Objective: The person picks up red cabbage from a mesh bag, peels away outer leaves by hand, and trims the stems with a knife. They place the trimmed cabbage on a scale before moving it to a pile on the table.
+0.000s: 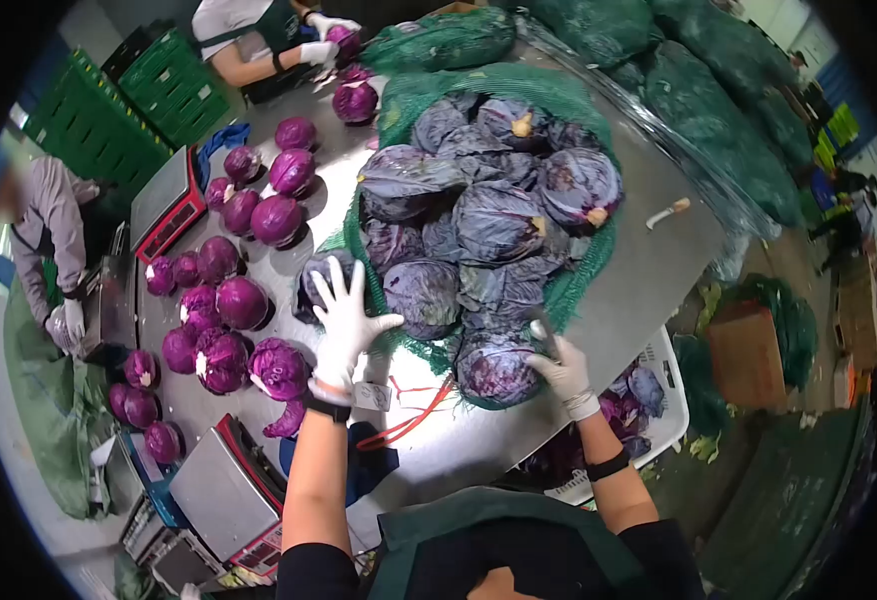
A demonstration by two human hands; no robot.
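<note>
My left hand (347, 325), in a white glove, has its fingers spread over a dark cabbage (321, 280) at the left edge of the green net sack (599, 110). Gloved too, my right hand (564, 370) is closed round the handle of a knife (542, 330), beside the nearest cabbage (494, 365). Several dull purple cabbages with outer leaves fill the opened net. To the left, several shiny peeled cabbages (277, 220) lie on the metal table (649, 270). A red cord (409, 420) lies between my forearms.
Scales (169, 200) stand at the left. A white crate (671, 400) with leaves is at the right below the table. Full net sacks (719, 110) lie at the back right. One co-worker (259, 45) handles a cabbage at the back; another person (49, 230) stands left.
</note>
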